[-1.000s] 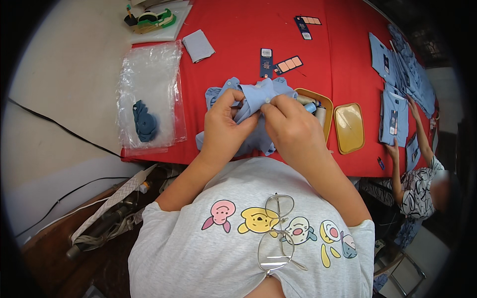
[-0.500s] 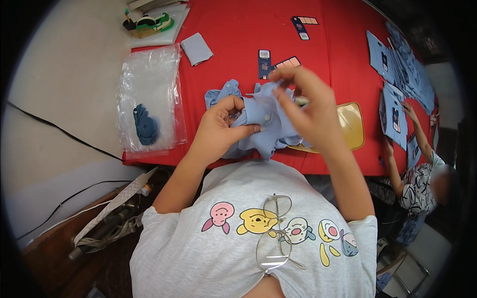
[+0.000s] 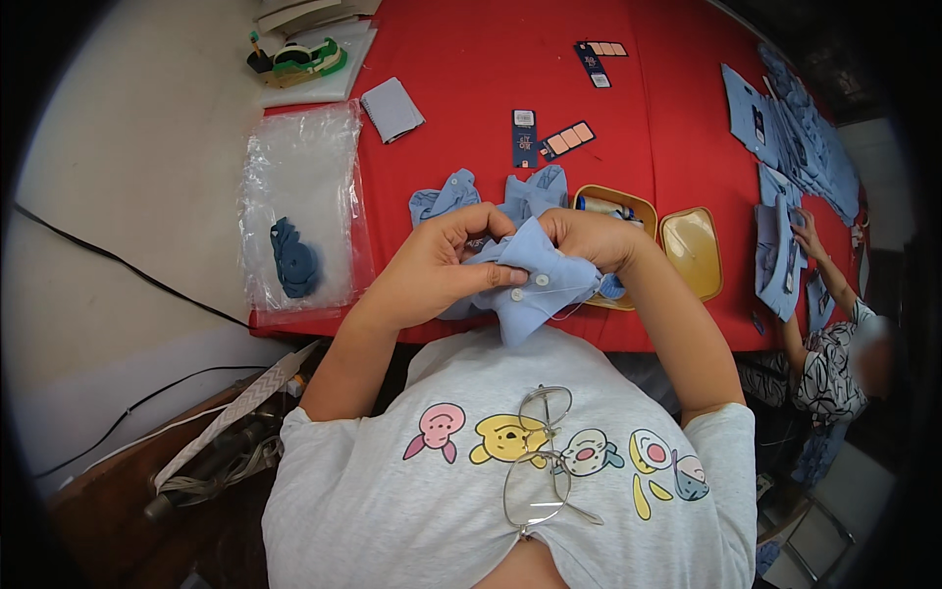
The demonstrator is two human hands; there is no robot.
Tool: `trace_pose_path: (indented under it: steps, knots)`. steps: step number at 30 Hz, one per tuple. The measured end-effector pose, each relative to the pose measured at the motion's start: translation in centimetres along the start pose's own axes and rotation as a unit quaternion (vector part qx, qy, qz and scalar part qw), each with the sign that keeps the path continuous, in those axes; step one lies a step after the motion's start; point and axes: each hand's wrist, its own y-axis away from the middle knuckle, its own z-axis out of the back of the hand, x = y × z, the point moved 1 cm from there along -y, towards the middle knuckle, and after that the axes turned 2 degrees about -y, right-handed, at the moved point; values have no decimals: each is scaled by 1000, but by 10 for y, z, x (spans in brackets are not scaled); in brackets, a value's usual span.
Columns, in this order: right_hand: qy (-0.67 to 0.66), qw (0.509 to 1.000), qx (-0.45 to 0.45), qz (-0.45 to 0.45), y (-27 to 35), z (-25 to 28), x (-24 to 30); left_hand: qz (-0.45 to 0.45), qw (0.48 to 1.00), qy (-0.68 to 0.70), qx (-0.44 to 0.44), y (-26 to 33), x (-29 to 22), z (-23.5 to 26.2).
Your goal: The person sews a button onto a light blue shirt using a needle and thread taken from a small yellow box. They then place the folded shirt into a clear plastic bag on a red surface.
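A bunched light-blue shirt (image 3: 535, 309) with white buttons lies over the table's near edge, part of it lifted between my hands. My left hand (image 3: 442, 260) is closed on the cloth, its thumb pressed down near a button. At the raised fold, my right hand (image 3: 599, 239) is curled, its fingertips hidden behind the fabric; what they pinch does not show. A fine pale thread (image 3: 561, 291) runs across the cloth beside the buttons and loops out toward the right.
Right of my hands are a yellow box (image 3: 643, 208) with thread spools and its lid (image 3: 691, 253). Plastic bags (image 3: 299, 177) bearing a dark blue coil (image 3: 294, 260) lie left. Tags (image 3: 525, 139) and a notepad (image 3: 392, 110) lie beyond. Another person (image 3: 834, 358) handles folded shirts (image 3: 777, 250) at far right.
My right hand has come down from above the shirt to its fold, uncovering the yellow box. The cloth in my left hand has turned, so two buttons now face up.
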Motion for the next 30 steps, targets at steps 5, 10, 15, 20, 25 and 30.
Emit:
trace_pose_path:
  steps: [5,10,15,20,25,30]
  knots:
    - [-28,998,-59,19,3,-9,3,0,1000,-14,-20,-4,6,1]
    - [-103,991,-67,51,2,-15,-7,-4,998,-52,-36,-3,6,1]
    - [-74,993,-88,37,3,-23,-6,-23,997,-65,-40,-6,8,0]
    - [-218,965,-127,76,8,-24,-19,-56,996,-49,-55,-8,5,-4]
    - [-225,940,-190,170,12,-7,-32,-45,998,-7,-49,-8,10,-5]
    - [-297,815,-390,308,32,27,-27,-57,996,54,-38,-3,9,-7]
